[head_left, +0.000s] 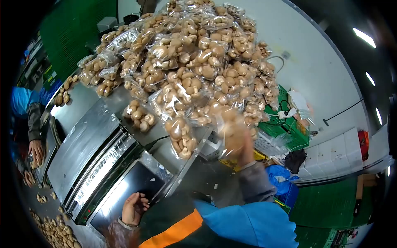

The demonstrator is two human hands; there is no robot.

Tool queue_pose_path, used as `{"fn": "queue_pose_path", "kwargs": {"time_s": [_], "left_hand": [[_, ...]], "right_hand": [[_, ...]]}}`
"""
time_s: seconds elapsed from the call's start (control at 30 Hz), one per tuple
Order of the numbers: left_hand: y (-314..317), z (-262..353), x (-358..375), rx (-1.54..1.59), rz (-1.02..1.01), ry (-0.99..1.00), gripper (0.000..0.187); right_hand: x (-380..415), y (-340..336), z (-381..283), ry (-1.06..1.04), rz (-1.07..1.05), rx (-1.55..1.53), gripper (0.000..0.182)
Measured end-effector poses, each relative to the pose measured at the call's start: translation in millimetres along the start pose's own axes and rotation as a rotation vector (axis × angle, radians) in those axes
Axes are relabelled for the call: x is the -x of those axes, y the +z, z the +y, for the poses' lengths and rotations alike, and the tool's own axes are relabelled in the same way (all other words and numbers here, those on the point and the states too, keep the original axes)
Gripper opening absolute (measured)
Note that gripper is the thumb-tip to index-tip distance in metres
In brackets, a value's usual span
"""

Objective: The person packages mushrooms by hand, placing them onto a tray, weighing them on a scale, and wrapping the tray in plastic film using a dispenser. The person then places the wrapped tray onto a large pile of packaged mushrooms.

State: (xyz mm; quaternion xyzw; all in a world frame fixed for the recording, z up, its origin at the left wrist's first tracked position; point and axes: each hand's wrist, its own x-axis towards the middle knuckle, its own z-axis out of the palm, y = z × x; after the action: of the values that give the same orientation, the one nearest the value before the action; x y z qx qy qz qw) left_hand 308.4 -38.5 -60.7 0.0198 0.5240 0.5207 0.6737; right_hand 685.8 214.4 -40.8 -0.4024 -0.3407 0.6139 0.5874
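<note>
My right hand [247, 149], blurred by motion, grips a clear bag of mushrooms [230, 131] at the near right side of the big pile. The bag is smeared too, and part of the fingers is hidden behind it. My left hand [134, 208] is at the lower edge of the wrapping machine's dark flat plate [130, 194], with loosely bent fingers apart and nothing in them. Many bagged mushrooms [186, 87] are heaped on the table beyond the machine. One bag of mushrooms [181, 138] lies at the table's near edge, another bag [139, 115] beside the machine's metal cover [84, 138].
Green crates [295, 134] and a blue plastic bag [279, 178] stand at the right. Loose mushrooms [56, 229] lie at lower left. A co-worker's hands [35, 155] are at another machine on the far left. A cable [155, 141] runs behind the machine.
</note>
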Motion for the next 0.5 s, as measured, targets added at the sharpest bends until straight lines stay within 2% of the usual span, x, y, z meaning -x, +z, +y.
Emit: {"fn": "queue_pose_path", "kwargs": {"time_s": [0.07,0.1,0.13,0.17,0.2,0.23,0.27,0.3,0.37,0.4,0.43,0.5], "left_hand": [[-4.7,-6.7,-6.9,0.04,-0.001,0.008,0.021],[-3.9,-8.9,-10.1,0.06,-0.001,0.01,0.021],[-0.2,-8.9,-11.1,0.064,0.006,0.017,0.02],[2.2,-9.6,-12.9,0.057,0.0,0.019,0.02],[3.6,-10.2,-15.1,0.051,-0.005,0.023,0.02],[4.6,-10.2,-16.2,0.046,-0.008,0.029,0.02],[6.3,-9.5,-16.5,0.035,-0.008,0.026,0.02],[9.1,-8.5,-17.1,0.029,-0.005,0.028,0.02],[13.0,-6.4,-17.7,0.027,-0.016,0.047,0.02],[12.4,-6.7,-17.0,0.025,-0.026,0.058,0.02],[10.5,-8.2,-15.7,0.031,-0.028,0.073,0.02],[2.8,-13.6,-17.2,0.075,-0.112,0.057,0.019]], "right_hand": [[-36.0,-33.6,-45.8,-0.179,0.192,0.056,0.049],[-62.2,-62.6,-54.3,-0.339,0.313,0.128,0.049],[-73.9,-62.1,-72.4,-0.416,0.377,0.145,0.048],[-92.2,-74.0,-81.8,-0.382,0.446,0.162,0.048],[-128.2,-113.1,-73.7,-0.343,0.477,0.245,0.049],[-180.0,-169.6,-49.4,-0.368,0.562,0.553,0.056],[-233.3,-218.4,3.2,-0.441,0.619,0.731,0.062],[-245.6,-198.3,24.5,-0.509,0.695,0.909,0.068],[-244.9,-189.6,17.7,-0.398,0.869,1.063,0.066],[-226.3,-154.2,0.4,-0.331,0.951,1.133,0.066],[-212.7,-127.9,-19.8,-0.278,0.974,1.236,0.065],[-192.5,-110.9,-54.5,-0.291,0.808,1.487,0.063]]}}
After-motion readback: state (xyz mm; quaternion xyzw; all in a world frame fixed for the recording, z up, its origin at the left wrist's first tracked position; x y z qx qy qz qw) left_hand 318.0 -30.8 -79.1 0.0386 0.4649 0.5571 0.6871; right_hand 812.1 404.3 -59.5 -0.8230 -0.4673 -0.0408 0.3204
